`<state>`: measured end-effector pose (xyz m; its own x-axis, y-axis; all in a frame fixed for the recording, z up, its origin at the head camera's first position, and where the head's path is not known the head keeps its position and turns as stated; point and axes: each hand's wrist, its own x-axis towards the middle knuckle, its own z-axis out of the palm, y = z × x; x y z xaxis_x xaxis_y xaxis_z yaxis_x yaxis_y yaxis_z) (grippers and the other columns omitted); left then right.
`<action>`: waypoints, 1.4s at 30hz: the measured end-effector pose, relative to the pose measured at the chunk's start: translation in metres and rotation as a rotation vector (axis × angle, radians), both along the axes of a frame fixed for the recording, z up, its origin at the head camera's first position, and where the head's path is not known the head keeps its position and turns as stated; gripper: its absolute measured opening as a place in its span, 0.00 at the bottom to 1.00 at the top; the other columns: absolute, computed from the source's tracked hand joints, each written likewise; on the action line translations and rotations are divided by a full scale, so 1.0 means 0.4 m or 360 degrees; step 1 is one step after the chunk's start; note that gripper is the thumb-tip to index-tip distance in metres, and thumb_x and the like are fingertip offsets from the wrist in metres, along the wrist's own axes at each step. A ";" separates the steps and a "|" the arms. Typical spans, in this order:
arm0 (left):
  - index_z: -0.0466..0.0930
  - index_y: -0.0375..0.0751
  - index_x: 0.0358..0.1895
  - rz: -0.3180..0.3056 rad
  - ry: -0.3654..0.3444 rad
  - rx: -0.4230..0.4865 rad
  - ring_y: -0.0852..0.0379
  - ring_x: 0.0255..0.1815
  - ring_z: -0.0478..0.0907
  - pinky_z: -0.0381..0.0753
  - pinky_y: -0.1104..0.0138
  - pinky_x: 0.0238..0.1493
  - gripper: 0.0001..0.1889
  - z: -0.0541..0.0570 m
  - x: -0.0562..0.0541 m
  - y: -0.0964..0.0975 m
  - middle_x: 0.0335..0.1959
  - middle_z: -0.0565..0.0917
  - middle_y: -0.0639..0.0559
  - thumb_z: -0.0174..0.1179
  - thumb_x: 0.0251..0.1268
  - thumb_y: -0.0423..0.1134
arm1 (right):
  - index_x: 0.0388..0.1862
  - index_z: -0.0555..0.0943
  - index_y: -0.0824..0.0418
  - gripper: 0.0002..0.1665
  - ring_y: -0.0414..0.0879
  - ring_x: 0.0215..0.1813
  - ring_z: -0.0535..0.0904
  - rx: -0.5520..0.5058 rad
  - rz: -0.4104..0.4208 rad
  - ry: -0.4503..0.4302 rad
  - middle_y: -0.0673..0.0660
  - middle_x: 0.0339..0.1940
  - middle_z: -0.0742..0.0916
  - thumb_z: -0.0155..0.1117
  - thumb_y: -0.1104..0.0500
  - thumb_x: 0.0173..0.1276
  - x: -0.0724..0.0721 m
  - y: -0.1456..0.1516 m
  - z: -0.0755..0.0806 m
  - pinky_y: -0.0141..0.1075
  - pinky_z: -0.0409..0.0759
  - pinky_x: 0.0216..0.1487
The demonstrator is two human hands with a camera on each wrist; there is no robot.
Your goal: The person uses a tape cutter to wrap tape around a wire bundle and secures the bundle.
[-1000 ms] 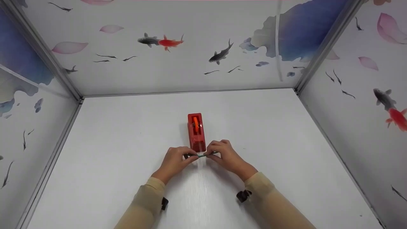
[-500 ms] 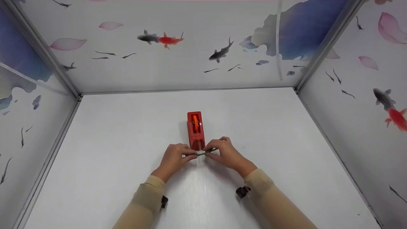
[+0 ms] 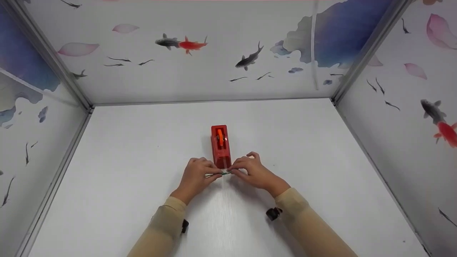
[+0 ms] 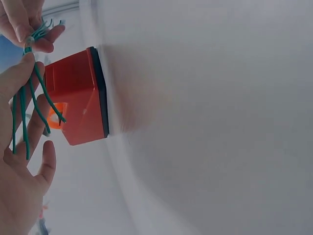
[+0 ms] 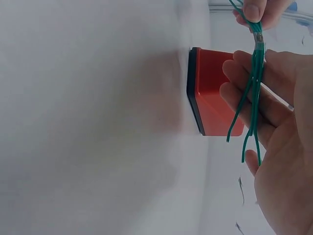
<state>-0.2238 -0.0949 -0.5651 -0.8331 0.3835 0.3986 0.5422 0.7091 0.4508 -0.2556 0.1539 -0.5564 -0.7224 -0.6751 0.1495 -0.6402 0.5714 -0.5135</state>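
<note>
In the head view, the left hand (image 3: 196,175) and right hand (image 3: 253,174) both pinched the green wires (image 3: 224,173), just on the near side of the red dispenser (image 3: 222,154), above the table (image 3: 125,160). In the left wrist view, loose ends (image 4: 24,122) splayed before the left hand. In the right wrist view, a shiny band (image 5: 259,41) wrapped the wires between both hands.

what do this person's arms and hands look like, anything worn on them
The left hand and right hand are bare, with no gloves or rings showing. Long, plain beige sleeves, the left sleeve and the right sleeve, reach to the wrists. A small black device shows at the inner side of each, left and right.
</note>
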 end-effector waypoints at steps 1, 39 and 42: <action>0.95 0.56 0.41 0.0004 0.0010 -0.0009 0.59 0.38 0.80 0.77 0.55 0.53 0.08 -0.001 0.000 0.000 0.32 0.90 0.59 0.77 0.58 0.46 | 0.51 0.90 0.50 0.11 0.43 0.55 0.83 0.0005 -0.0002 0.0005 0.45 0.46 0.91 0.63 0.53 0.77 0.000 0.000 0.000 0.59 0.55 0.69; 0.93 0.54 0.44 0.0171 0.0048 -0.0047 0.58 0.42 0.80 0.78 0.61 0.44 0.11 0.010 0.007 0.023 0.39 0.88 0.58 0.77 0.59 0.47 | 0.40 0.94 0.46 0.06 0.34 0.37 0.85 0.0031 -0.0130 0.0369 0.41 0.35 0.91 0.78 0.55 0.64 0.020 -0.017 0.017 0.50 0.72 0.59; 0.93 0.55 0.45 0.0197 0.0011 -0.0112 0.57 0.42 0.80 0.77 0.61 0.43 0.10 0.016 0.006 0.027 0.40 0.88 0.58 0.75 0.60 0.47 | 0.39 0.94 0.46 0.05 0.35 0.37 0.85 0.0042 -0.0151 0.0427 0.41 0.34 0.91 0.78 0.54 0.65 0.022 -0.016 0.016 0.50 0.72 0.60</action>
<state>-0.2215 -0.0842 -0.5586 -0.8731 0.3049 0.3805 0.4514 0.8006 0.3942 -0.2467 0.1475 -0.5499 -0.7196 -0.6123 0.3275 -0.6941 0.6463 -0.3170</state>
